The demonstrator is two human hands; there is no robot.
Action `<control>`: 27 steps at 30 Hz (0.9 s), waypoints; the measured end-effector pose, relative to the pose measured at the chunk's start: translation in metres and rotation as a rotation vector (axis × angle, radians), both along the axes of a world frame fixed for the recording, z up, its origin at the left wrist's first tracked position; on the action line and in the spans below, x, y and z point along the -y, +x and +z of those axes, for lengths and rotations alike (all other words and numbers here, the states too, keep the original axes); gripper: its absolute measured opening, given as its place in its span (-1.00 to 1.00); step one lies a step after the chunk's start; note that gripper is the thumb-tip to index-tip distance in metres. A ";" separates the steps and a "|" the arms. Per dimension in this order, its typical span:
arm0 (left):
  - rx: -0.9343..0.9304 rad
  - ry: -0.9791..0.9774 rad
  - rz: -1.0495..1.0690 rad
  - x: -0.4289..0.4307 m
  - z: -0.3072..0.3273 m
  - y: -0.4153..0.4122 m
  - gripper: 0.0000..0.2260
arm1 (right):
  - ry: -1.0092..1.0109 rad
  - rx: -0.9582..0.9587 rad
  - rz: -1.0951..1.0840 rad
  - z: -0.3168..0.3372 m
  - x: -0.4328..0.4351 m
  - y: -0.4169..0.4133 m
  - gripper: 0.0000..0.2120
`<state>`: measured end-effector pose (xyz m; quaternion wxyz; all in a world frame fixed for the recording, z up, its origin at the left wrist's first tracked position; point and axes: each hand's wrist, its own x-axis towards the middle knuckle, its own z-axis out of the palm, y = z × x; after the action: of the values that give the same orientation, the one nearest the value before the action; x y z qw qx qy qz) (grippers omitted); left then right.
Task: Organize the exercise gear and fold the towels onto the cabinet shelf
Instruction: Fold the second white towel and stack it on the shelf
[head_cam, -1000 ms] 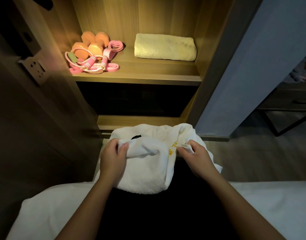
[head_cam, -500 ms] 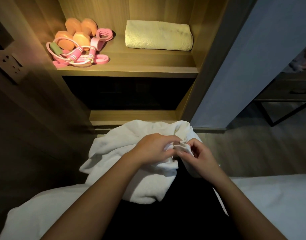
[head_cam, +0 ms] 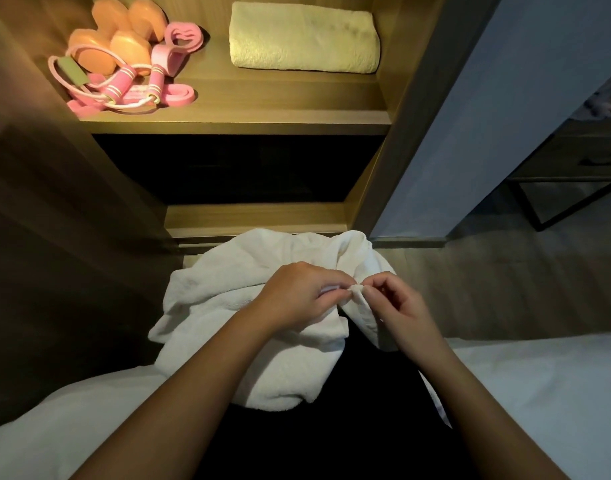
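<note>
A white towel [head_cam: 227,306] lies bunched on my lap, below the cabinet. My left hand [head_cam: 293,296] and my right hand [head_cam: 397,306] meet at its right side, each pinching a corner of the towel between fingertips. On the lit cabinet shelf [head_cam: 262,109] a folded cream towel [head_cam: 304,38] lies at the right. At the shelf's left sit orange dumbbells [head_cam: 124,39], a pink jump rope [head_cam: 124,88] and pink resistance bands [head_cam: 182,36] in a pile.
A dark compartment [head_cam: 234,168] opens under the shelf, above a lower wooden ledge [head_cam: 255,220]. A pale wall panel [head_cam: 487,116] stands to the right, with a dark desk [head_cam: 574,161] beyond it. White bedding [head_cam: 539,393] spreads on both sides of my lap.
My left hand has crossed from the towel's left side to the right, bringing a corner to meet the one in my right hand. The view has dropped and moved closer to the cabinet.
</note>
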<state>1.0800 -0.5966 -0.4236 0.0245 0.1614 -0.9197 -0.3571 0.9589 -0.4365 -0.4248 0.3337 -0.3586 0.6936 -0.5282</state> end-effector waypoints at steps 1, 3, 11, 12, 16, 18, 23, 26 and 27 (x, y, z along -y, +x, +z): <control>0.007 -0.002 -0.003 0.000 0.000 -0.001 -0.81 | 0.030 -0.021 0.008 0.001 0.000 -0.001 -0.83; 0.007 -0.020 0.006 -0.002 -0.001 -0.002 -0.80 | 0.078 -0.035 0.022 0.001 -0.001 -0.004 -0.88; -0.089 -0.067 0.151 -0.010 -0.008 0.002 -0.75 | 0.083 -0.078 -0.091 -0.005 0.002 0.004 -0.92; -0.098 -0.068 0.157 -0.010 -0.008 0.003 -0.76 | 0.082 -0.072 -0.113 -0.006 0.002 0.006 -0.92; -0.120 -0.071 0.149 -0.010 -0.008 0.003 -0.76 | 0.084 -0.041 -0.149 -0.005 0.002 0.011 -0.94; -0.116 -0.069 0.135 -0.009 -0.008 0.004 -0.76 | 0.091 -0.039 -0.149 -0.004 0.000 0.012 -0.93; -0.068 -0.060 0.117 -0.008 -0.006 0.002 -0.76 | 0.116 -0.059 -0.134 -0.005 -0.001 0.013 -0.94; -0.054 -0.062 0.095 -0.006 -0.005 0.001 -0.78 | 0.127 -0.079 -0.125 -0.005 -0.001 0.013 -0.94; -0.064 -0.062 0.088 -0.007 -0.005 0.001 -0.78 | 0.125 -0.080 -0.125 -0.005 -0.001 0.014 -0.94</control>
<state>1.0812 -0.5901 -0.4289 0.0747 0.1895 -0.9210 -0.3320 0.9724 -0.4353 -0.4298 0.2939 -0.3139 0.7589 -0.4890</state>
